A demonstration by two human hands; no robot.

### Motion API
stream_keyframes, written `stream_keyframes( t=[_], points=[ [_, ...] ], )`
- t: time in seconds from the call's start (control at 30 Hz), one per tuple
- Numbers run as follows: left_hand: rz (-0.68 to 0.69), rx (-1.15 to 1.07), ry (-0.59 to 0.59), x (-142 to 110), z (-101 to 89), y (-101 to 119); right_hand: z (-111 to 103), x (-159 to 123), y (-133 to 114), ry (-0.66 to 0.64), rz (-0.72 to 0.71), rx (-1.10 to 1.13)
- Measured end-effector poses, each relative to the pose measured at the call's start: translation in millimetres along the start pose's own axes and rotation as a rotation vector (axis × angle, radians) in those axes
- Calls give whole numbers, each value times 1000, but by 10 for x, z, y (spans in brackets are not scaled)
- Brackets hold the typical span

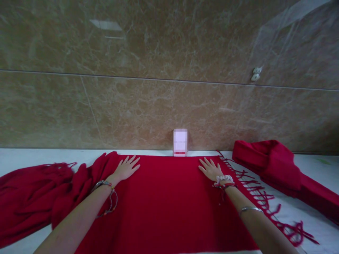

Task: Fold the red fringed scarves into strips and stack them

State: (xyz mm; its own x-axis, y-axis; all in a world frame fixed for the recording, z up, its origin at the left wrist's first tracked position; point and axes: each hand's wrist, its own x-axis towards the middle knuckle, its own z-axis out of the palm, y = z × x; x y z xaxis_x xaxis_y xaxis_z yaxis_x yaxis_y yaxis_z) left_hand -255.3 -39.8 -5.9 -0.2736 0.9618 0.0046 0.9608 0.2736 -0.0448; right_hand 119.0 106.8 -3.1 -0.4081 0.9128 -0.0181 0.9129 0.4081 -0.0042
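A red scarf [166, 201] with a fringed right edge lies spread flat on a white table [312, 211]. My left hand [126, 168] rests palm down on its far left part, fingers spread apart. My right hand [210, 168] lies flat on its far right part, fingers stretched out, just left of the fringe [261, 199]. Neither hand holds anything. The scarf's left end is bunched into folds [39, 197] beside my left forearm.
A second red scarf [275, 164], folded, lies at the right against the wall. A small white card [180, 142] stands at the back of the table. A brown marble wall [159, 88] rises behind, with an outlet [256, 74] at the upper right.
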Motion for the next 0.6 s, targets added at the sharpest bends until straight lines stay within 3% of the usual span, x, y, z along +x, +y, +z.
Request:
stream_keyframes(
  t=[0.1,0.27,0.4,0.6],
  points=[
    [-7,-12,-28,41,-57,21,-49,67,7,11,67,11],
    [63,-52,4,247,-188,173,-132,231,-112,40,-38,11],
    [103,-9,-23,297,-133,181,-81,232,66,-49,30,6],
    [130,19,-6,103,-21,155,35,-26,284,-70,44,-46]
  ],
)
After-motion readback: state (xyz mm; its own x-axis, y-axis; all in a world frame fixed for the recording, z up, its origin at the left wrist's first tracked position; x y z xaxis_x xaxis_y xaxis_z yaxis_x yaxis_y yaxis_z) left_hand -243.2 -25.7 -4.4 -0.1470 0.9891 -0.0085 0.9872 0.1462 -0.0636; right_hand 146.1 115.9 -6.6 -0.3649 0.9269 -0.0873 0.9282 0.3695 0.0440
